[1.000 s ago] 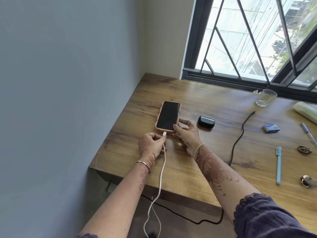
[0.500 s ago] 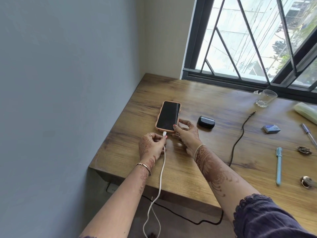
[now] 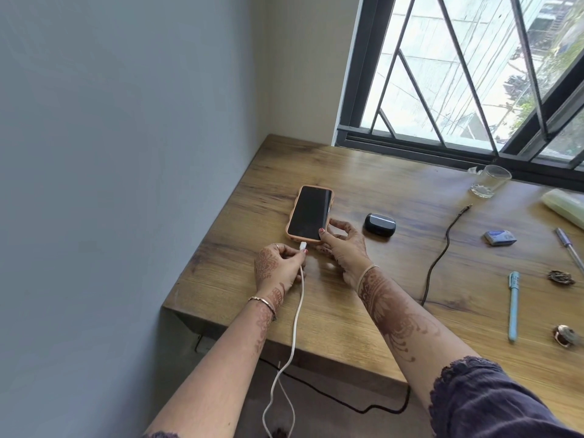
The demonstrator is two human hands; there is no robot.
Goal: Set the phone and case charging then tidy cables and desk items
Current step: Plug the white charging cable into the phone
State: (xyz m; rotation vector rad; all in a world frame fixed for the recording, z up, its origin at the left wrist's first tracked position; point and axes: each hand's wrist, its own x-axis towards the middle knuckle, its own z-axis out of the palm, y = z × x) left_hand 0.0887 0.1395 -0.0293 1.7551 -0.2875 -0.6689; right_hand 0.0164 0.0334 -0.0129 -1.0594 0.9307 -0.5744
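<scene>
Pinching the white plug point(image 3: 302, 246) of a thin white charging cable point(image 3: 296, 314) between thumb and fingertips of the left hand point(image 3: 278, 265), tip against the near edge of a dark-screened phone in an orange rubbery case point(image 3: 309, 213); cannot tell whether seated. Gripping that phone's near corner with thumb and curled fingers of the right hand point(image 3: 344, 248), flat on the wooden desk point(image 3: 347, 320) just beyond both hands. Just right of the right hand: black oval earbud case point(image 3: 380, 225); farther right, a loose black cable point(image 3: 437, 263).

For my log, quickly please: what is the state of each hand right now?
Left hand: closed, pinching the white cable just behind its plug.
Right hand: closed, holding the near corner of the phone.
</scene>
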